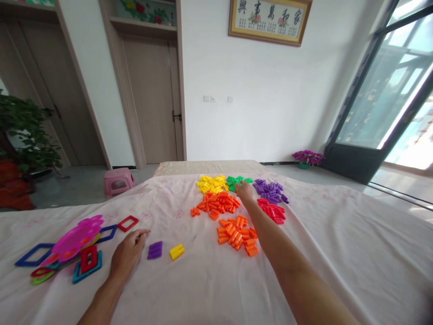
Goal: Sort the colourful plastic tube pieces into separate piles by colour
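Observation:
My right hand [244, 189] reaches far across the table to the pile of green plastic building blocks [233, 182]. Its fingers bend down at the pile's near edge; whether they grip a block is hidden. My left hand [130, 248] rests on the cloth, index finger stretched out and nothing visible in it. Just right of it lie a purple block [154, 250] and a yellow block [177, 252], apart from each other. Around my right hand and forearm are piles of yellow blocks [211, 184], purple blocks [270, 191], red blocks [271, 211] and orange blocks [233, 232].
Left of my left hand lie a pink scalloped plastic piece [76, 237] and coloured frames, among them a red square frame [127, 223] and a blue frame [34, 255]. A pale cloth [196, 289] covers the table. Beyond it stands a pink stool [118, 181].

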`<state>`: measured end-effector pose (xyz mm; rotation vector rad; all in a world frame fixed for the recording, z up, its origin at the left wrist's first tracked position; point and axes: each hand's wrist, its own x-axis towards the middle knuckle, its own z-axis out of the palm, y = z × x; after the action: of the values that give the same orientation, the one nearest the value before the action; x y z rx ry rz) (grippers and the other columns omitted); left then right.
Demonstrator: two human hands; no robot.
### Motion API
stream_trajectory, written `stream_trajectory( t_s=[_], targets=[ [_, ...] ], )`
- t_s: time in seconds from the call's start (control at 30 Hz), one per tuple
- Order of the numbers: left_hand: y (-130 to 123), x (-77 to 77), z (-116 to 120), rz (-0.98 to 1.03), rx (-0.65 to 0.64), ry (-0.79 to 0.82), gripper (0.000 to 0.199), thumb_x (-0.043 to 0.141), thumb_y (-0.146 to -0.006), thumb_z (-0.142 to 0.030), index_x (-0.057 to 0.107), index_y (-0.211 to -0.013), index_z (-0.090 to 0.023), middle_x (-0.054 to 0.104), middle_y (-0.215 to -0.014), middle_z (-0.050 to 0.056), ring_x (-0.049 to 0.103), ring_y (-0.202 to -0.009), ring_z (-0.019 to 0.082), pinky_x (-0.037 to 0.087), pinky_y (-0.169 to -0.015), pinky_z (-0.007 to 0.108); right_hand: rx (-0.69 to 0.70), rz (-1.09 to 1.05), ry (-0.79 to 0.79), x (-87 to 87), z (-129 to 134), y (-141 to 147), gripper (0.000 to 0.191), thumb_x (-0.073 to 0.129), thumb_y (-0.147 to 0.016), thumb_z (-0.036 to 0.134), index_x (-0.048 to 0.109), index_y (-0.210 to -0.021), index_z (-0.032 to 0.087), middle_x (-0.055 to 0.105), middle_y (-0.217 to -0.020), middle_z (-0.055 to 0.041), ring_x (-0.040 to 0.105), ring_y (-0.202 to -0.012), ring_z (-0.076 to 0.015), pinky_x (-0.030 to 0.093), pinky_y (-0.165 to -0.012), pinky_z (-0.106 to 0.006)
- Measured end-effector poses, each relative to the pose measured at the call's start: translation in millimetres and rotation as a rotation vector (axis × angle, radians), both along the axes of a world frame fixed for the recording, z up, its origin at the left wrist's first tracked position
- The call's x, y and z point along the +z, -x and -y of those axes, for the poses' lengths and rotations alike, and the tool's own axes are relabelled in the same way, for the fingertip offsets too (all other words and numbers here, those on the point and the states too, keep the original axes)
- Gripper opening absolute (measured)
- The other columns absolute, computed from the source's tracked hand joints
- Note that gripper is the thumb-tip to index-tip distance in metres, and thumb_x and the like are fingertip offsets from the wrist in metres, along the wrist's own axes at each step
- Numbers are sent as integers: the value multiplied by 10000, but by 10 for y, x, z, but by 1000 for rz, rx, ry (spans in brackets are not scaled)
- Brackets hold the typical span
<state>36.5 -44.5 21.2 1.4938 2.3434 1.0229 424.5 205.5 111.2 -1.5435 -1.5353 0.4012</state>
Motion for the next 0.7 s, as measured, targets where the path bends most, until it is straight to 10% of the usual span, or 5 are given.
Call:
stream_trajectory(
  t_s=[0.17, 0.47, 0.7],
  targets=[
    [-16, 13, 12, 18, -29, 36, 362, 421, -921, -443, 707, -1064, -274, 731, -1139, 2, 663, -968, 192, 461, -812, 285, 43, 19, 50, -66, 201, 66, 430, 538, -834, 160, 644, -1247, 107, 738, -869, -93, 683, -810, -207, 495, -767, -302],
    [-73, 52, 46, 26, -46, 30, 336, 443, -909, -400, 723, -1048, -276, 734, -1124, -2, 654, -1003, 189, 451, -831, 281, 850, 197, -11, -568, 1648, 1080, 244, 619, -899, 280, 730, -1105, 211, 720, -1039, -52, 659, -846, -153, 494, -780, -257],
    [-61, 39, 45, -17, -93, 30, 328, 461, -898, -416, 735, -1020, -283, 728, -1132, -4, 651, -1010, 191, 452, -827, 269, 904, 453, -75, -641, 1988, 1269, 242, 736, -847, 394, 714, -1036, 244, 693, -1027, -43, 587, -980, -203, 451, -833, -283]
  ],
)
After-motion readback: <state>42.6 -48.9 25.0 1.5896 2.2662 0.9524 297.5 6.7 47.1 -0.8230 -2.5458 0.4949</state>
